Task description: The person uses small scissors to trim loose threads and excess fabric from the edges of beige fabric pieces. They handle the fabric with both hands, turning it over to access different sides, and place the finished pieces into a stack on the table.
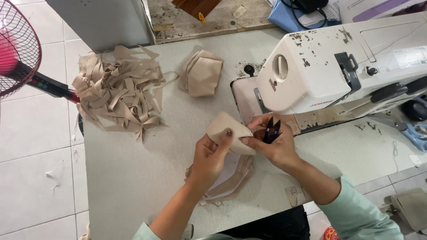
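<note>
Both hands, left hand (pixel 212 156) and right hand (pixel 275 144), grip one beige fabric piece (pixel 227 130); the right also clasps one thread snips (pixel 271 130).

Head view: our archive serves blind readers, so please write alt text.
Two bare hands, left hand and right hand, hold a folded beige fabric piece over a grey worktable; the right also grips small dark thread snips. A worn white sewing machine and heaped beige fabric strips flank them.

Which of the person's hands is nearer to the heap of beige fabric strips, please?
Left. The left hand is below and right of the heap of beige fabric strips; the right hand, holding snips, is farther right.
</note>
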